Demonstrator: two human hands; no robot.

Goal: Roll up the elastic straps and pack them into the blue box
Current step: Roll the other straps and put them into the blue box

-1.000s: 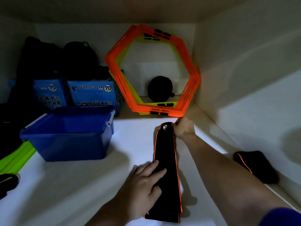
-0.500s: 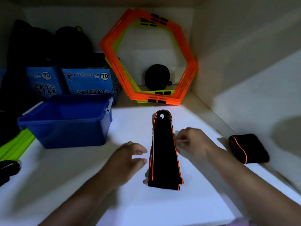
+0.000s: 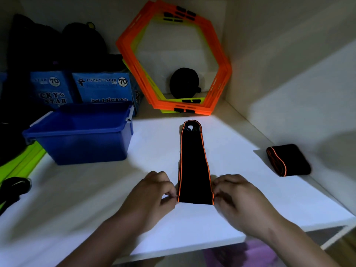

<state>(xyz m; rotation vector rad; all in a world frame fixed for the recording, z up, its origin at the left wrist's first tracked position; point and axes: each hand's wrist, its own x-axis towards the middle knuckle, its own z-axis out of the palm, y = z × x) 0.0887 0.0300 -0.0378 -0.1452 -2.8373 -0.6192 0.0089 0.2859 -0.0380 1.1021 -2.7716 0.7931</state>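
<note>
So the long black elastic strap with orange piping [image 3: 193, 166] is lying flat on the white shelf board [image 3: 96, 199], stretched away from the person, loop end pointing at the stack of orange hexagon frames [image 3: 219, 78]. The left hand [image 3: 152, 195] and right hand [image 3: 237, 197] are each pinching a near corner, fingers curled in, thumb and forefinger closed on the edge. Looks like the roll is about to start. My advice: fold that first turn small and tight, keep both orange edges lined up as it goes, and press down a bit so it doesn't cone out sideways. The open blue plastic box [image 3: 82, 135] sits off to the left, well apart from the strap, and another strap already rolled [image 3: 288, 159] waits on the right.
</note>
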